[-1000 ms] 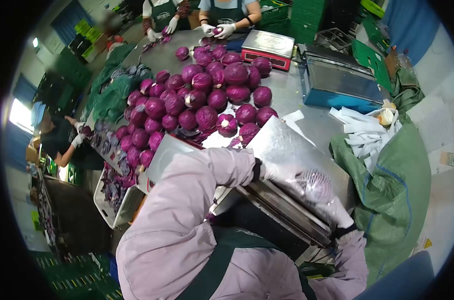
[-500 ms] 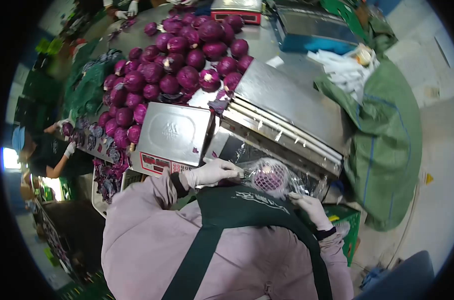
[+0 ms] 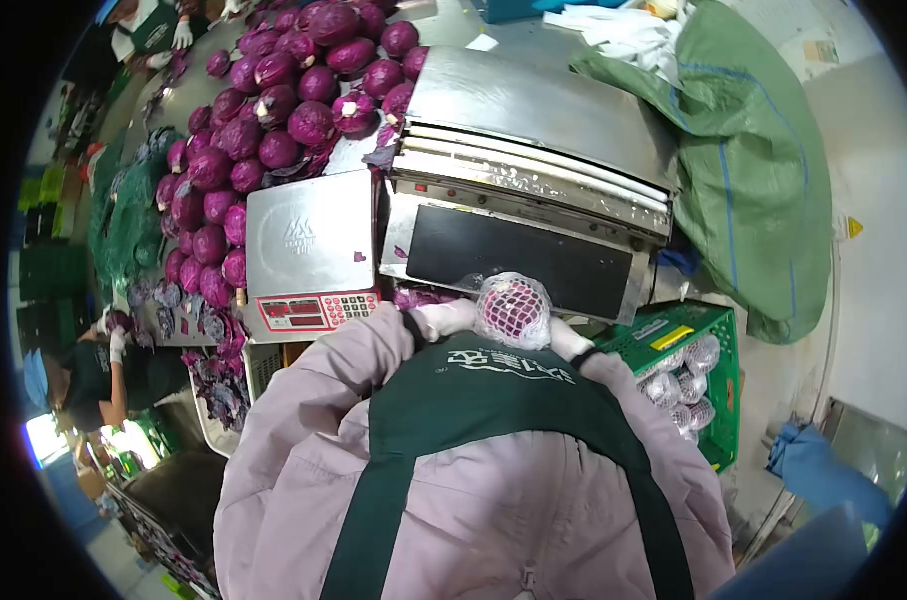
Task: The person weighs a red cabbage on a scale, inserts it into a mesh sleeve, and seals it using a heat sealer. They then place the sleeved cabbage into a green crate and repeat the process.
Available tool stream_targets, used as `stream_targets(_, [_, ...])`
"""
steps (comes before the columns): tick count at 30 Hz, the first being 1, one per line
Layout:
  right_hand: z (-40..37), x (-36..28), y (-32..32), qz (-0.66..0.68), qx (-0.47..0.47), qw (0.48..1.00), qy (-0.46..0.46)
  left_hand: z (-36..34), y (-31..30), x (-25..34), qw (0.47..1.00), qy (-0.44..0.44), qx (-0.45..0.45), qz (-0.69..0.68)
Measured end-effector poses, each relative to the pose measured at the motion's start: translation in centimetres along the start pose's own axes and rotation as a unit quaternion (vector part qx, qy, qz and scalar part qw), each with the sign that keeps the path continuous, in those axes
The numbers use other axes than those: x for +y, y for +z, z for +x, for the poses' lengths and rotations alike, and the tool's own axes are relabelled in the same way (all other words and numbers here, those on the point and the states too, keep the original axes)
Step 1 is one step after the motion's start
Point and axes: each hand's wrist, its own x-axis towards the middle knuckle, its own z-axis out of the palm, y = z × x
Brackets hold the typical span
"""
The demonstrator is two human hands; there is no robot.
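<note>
A red cabbage (image 3: 514, 308) in white foam netting and clear plastic film sits close against my apron, at the front edge of the wrapping machine (image 3: 518, 262). My gloved left hand (image 3: 445, 320) is closed against its left side, and my gloved right hand (image 3: 570, 342) grips it from the lower right. Its underside and several of my fingertips are hidden. Left of the machine stands a scale (image 3: 311, 235) with a red and white keypad.
Many bare red cabbages (image 3: 238, 140) are heaped beyond the scale. A green crate (image 3: 730, 375) at my right holds several netted cabbages. Trimmed leaves fill a white bin (image 3: 211, 425) at left. A large green sack (image 3: 748, 190) stands right. Co-workers' gloved hands (image 3: 118, 345) show at left.
The film, loose and stretched between my hands before, now lies closely around the netted cabbage. My hands have come together around it. My view has shifted, bringing the crate's contents into sight.
</note>
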Motion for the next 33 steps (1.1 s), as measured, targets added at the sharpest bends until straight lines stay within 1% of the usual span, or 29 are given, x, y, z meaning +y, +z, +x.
stream_targets(1, [0.2, -2.6, 2.3, 0.045, -0.009, 0.999, -0.021, 1.0, 1.7, 0.1, 0.991, 0.113, -0.007, 0.069])
stream_targets(2, [0.2, -3.9, 3.5, 0.045, -0.046, 0.997, -0.050, 1.5, 3.0, 0.2, 0.965, 0.226, -0.017, 0.133])
stream_targets(4, [-1.4, -7.0, 5.0, 0.056, -0.115, 0.987, -0.098, 0.5, 2.3, 5.6, 0.958, 0.243, -0.032, 0.146])
stream_targets(7, [-5.4, -10.2, 5.5, 0.121, -0.171, 0.966, -0.149, -0.9, 1.6, 14.2, 0.941, 0.307, -0.030, 0.141])
stream_targets(9, [-7.2, -10.7, 5.1, 0.199, -0.204, 0.945, -0.161, -0.3, 1.0, 16.4, 0.983, 0.156, -0.064, 0.073])
stream_targets(11, [-10.1, -11.6, 5.0, 0.290, -0.253, 0.903, -0.192, -0.2, 2.5, 24.6, 0.951, 0.263, -0.035, 0.159])
stream_targets(12, [-13.0, -13.3, 6.2, 0.239, -0.176, 0.922, -0.248, -0.7, 4.2, 27.1, 0.971, 0.136, -0.177, -0.090])
stream_targets(13, [-16.8, -17.0, 6.3, 0.110, -0.153, 0.907, -0.378, 0.3, 3.4, 26.0, 0.946, 0.194, -0.256, 0.051])
stream_targets(14, [-15.4, -14.5, 4.2, 0.011, -0.128, 0.923, -0.363, 0.0, 3.6, 26.5, 0.939, 0.121, -0.321, -0.033])
stream_targets(15, [-13.9, -11.9, 2.3, -0.084, -0.103, 0.931, -0.339, -0.8, 3.6, 27.0, 0.918, 0.039, -0.378, -0.116])
stream_targets(16, [-14.9, -11.0, 1.2, -0.026, -0.102, 0.938, -0.331, -1.8, 4.3, 27.3, 0.907, -0.015, -0.368, -0.206])
stream_targets(17, [-13.3, -7.6, -0.7, 0.080, -0.094, 0.964, -0.235, -1.9, 4.8, 28.0, 0.906, -0.018, -0.371, -0.202])
stream_targets(18, [-14.6, -7.1, -0.6, 0.161, -0.017, 0.966, -0.203, -1.9, 5.2, 28.7, 0.903, -0.002, -0.378, -0.202])
stream_targets(19, [-16.4, -7.0, -0.4, 0.234, 0.056, 0.956, -0.168, -1.8, 5.6, 29.3, 0.903, 0.017, -0.379, -0.202])
stream_targets(20, [-19.4, -8.7, 0.1, 0.074, 0.112, 0.946, -0.295, -1.4, 6.3, 29.0, 0.920, -0.067, -0.327, -0.207])
stream_targets(21, [-21.5, -9.9, 0.3, -0.084, 0.142, 0.893, -0.418, -0.8, 7.2, 28.9, 0.865, -0.261, -0.274, -0.328])
stream_targets(22, [-22.0, -8.1, 0.4, 0.050, 0.108, 0.923, -0.367, 0.1, 8.0, 27.4, 0.822, -0.342, -0.242, -0.386])
stream_targets(23, [-22.0, -6.4, 0.4, 0.170, 0.066, 0.939, -0.293, 0.2, 9.6, 29.4, 0.859, -0.236, -0.274, -0.362])
stream_targets(24, [-22.9, -8.3, 1.1, 0.270, 0.032, 0.916, -0.294, -0.3, 11.0, 30.8, 0.882, -0.229, -0.258, -0.322])
stream_targets(25, [-22.6, -7.8, 0.1, 0.320, 0.062, 0.890, -0.320, 0.3, 13.0, 30.1, 0.919, -0.178, -0.283, -0.210])
stream_targets(26, [-21.8, -6.4, -1.4, 0.353, 0.099, 0.863, -0.347, 1.0, 13.8, 29.2, 0.936, -0.140, -0.311, -0.086])
stream_targets(27, [-21.2, -5.3, -3.1, 0.381, 0.129, 0.838, -0.369, 0.1, 13.4, 32.4, 0.940, -0.084, -0.320, -0.088])
stream_targets(28, [-20.8, -4.3, -4.6, 0.407, 0.160, 0.813, -0.386, 1.4, 13.6, 30.3, 0.920, 0.113, -0.376, -0.006])
stream_targets(29, [-20.6, -3.2, -6.4, 0.434, 0.194, 0.785, -0.398, 0.9, 12.6, 31.5, 0.918, 0.129, -0.371, 0.057])
stream_targets(31, [-20.9, -0.6, -9.7, 0.471, 0.267, 0.734, -0.410, 0.7, 10.3, 30.6, 0.915, 0.207, -0.318, 0.140])
stream_targets(32, [-20.9, 0.6, -11.4, 0.479, 0.306, 0.710, -0.415, 0.5, 8.3, 30.6, 0.927, 0.174, -0.295, 0.150])
stream_targets(33, [-21.0, 1.8, -12.8, 0.486, 0.342, 0.691, -0.412, 0.5, 6.1, 30.6, 0.944, 0.111, -0.277, 0.145])
